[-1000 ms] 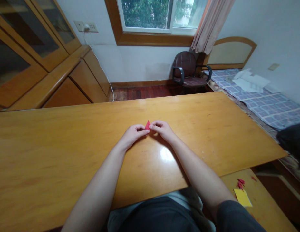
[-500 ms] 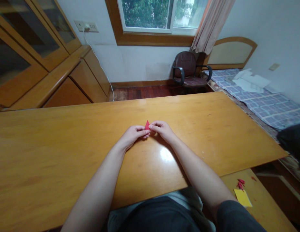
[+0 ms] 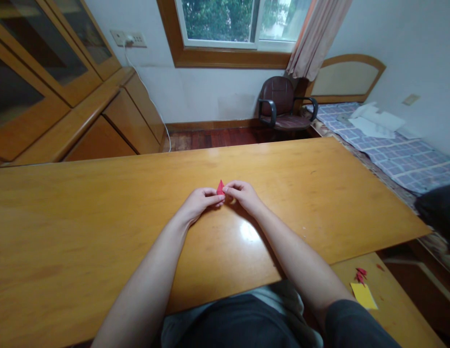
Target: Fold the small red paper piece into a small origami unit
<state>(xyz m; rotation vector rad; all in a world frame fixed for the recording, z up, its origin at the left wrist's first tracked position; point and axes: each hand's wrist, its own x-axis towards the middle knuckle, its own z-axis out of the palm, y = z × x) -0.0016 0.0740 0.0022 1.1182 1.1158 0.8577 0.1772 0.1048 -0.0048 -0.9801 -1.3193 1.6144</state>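
A small piece of folded red paper (image 3: 220,187) stands between my hands, its pointed tip facing away from me. My left hand (image 3: 206,197) pinches its lower left part between thumb and fingers. On the other side, the thumb and forefinger of my right hand (image 3: 239,192) grip its right edge. Both hands are low over the wooden table (image 3: 112,227), near its middle. The fingers cover part of the paper, so its full shape is hidden.
On a lower surface at the right lie several small red folded paper pieces (image 3: 360,275) and a stack of yellow paper (image 3: 364,296). Beyond the table stand a brown armchair (image 3: 281,104) and a bed (image 3: 399,150). A wooden cabinet (image 3: 101,111) is at the left.
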